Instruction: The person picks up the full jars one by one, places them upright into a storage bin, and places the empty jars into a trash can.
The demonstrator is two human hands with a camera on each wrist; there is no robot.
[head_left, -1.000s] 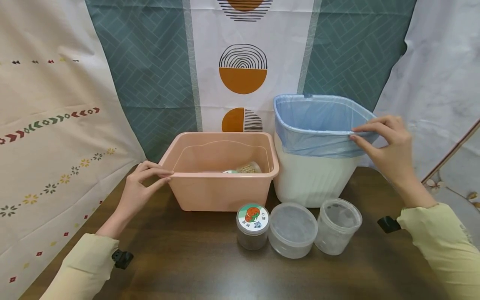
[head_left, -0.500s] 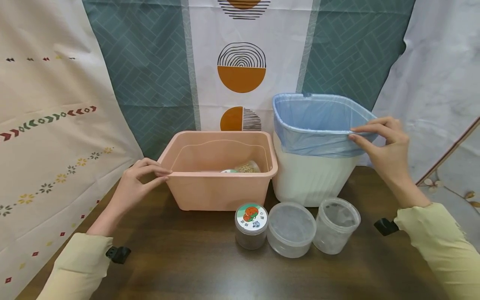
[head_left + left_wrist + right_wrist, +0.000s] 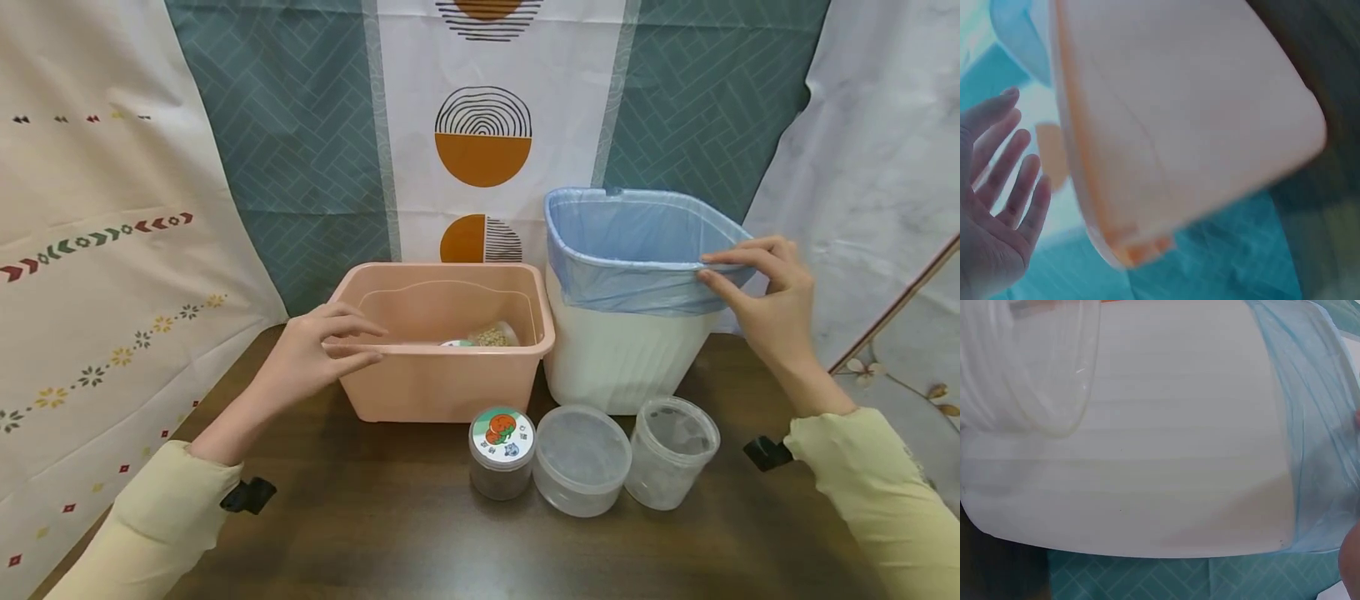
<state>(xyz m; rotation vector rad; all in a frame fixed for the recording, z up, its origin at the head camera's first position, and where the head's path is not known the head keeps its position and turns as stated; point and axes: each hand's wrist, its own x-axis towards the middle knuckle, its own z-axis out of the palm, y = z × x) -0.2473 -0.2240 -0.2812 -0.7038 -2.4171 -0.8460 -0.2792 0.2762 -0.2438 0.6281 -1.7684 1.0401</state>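
The left hand (image 3: 311, 346), left of centre in the head view, has its thumb and fingers apart and holds nothing; the left wrist view shows its fingertips just beside the rim of the pink rectangular plastic tub (image 3: 442, 392). The tub stands at the centre of the head view, so a hasty downward move there could catch its rim and drag or tip it. It sits close against the white ribbed plastic bin (image 3: 630, 358), which a shove might jolt too.

At the right of the head view, the right hand (image 3: 776, 287) pinches the pale blue plastic liner (image 3: 637, 290) at the bin's near rim, thumb below and fingers above. A hard pull could slip the fold loose, or tilt the bin forward onto the row at lower centre-right: the squat round jar with a tomato-printed lid (image 3: 502, 450), the wide round frosted plastic container (image 3: 582, 475) and the taller clear round plastic jar (image 3: 671, 467). That last jar, nearest the right arm, could be toppled by a dropping wrist; whether it is lidded I cannot tell.

Inside the tub, toward its right, lies a clear container of beige grains (image 3: 493, 337), partly hidden by the near wall; a poorly fastened closure could let grains spill
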